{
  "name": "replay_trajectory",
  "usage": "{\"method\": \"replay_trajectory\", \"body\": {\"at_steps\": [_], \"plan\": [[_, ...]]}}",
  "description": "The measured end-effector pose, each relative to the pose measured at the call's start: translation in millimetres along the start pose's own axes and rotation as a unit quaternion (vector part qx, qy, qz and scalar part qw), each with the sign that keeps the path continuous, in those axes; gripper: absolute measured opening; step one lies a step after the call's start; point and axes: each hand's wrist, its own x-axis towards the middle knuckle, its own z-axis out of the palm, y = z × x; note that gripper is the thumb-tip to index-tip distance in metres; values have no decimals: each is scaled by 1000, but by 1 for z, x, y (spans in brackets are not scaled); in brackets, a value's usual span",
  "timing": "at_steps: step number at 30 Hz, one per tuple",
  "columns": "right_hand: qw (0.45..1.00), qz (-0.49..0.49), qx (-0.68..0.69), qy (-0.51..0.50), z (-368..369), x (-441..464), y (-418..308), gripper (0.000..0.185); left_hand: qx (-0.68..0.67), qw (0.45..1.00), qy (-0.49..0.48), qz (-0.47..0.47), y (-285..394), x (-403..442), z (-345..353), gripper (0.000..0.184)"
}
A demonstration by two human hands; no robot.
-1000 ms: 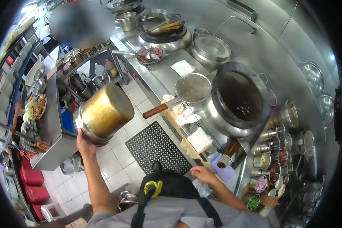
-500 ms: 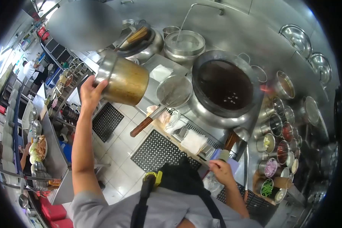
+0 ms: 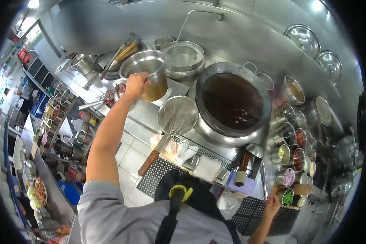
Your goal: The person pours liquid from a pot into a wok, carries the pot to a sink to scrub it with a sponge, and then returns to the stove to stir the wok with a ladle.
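My left hand (image 3: 137,86) grips the side of a large metal pot (image 3: 155,90), held tilted above the counter to the left of the strainer. Brownish staining shows on its wall. My right hand (image 3: 271,208) is low on the right, its fingers closed at the lower end of a ladle (image 3: 255,150) with a long metal handle. Close beside that hand is a tin of chopped green vegetables (image 3: 287,197). A wire strainer (image 3: 177,116) with a wooden handle and a whisk in it lies left of the big wok (image 3: 232,101) of dark liquid.
Water runs from a tap (image 3: 219,17) into a round pot (image 3: 183,56). Several ingredient tins, one with chopped purple onion (image 3: 288,178), line the right side. A bowl of dark meat pieces (image 3: 114,94) sits at left. A wooden-handled brush-like tool (image 3: 243,164) lies by the ladle.
The pot in my left hand has moved right and tipped so its opening shows. My right hand has left the wooden-handled tool and moved right and down to the ladle's handle end.
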Motion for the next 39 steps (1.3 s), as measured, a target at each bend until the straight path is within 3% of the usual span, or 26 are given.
{"method": "replay_trajectory", "body": {"at_steps": [3,6,15,18,20,22,23,24,26,27,28,29,30,33,36,37,39], "plan": [[993,-1,-113,-26,-17,-26,20,14,3,999,-11,47,-25,9,37,21],[997,0,-71,-16,-14,-51,22,14,3,997,-33,64,-32,4,59,19],[976,39,-194,94,-17,-97,3,17,-2,995,-55,82,-38,-10,79,18],[974,24,-218,64,-38,-92,22,18,4,994,-63,86,-31,-19,74,19],[965,-45,-257,33,-52,-77,44,17,27,993,-65,91,-29,-24,71,21],[920,-30,-385,71,-32,-67,11,16,40,992,-112,50,-27,-24,74,22],[937,-110,-322,85,-43,-53,49,17,28,993,-101,57,-25,-26,72,27],[919,-103,-368,95,-30,-46,29,16,40,994,-92,51,-15,-25,65,33],[849,-198,-481,91,-34,-25,36,15,27,998,-49,42,1,-21,55,41],[852,-163,-487,105,-43,-9,61,25,14,999,-17,39,19,-18,41,41],[828,-133,-542,50,-55,1,86,30,-21,996,18,87,21,-17,35,38],[819,-101,-564,35,-64,13,114,28,-49,994,30,91,35,-18,21,34],[820,-27,-572,9,-58,8,90,25,-59,987,80,130,49,-16,6,31],[833,38,-552,-5,-63,17,95,25,-112,988,100,39,66,-40,-22,26],[824,51,-563,-38,-69,27,92,29,-169,979,82,-77,25,-84,-6,26],[821,51,-567,-44,-73,28,95,30,-220,970,74,-72,21,-98,-7,25],[819,42,-569,-70,-82,34,116,27,-138,977,115,-118,27,-136,-9,22]]}}
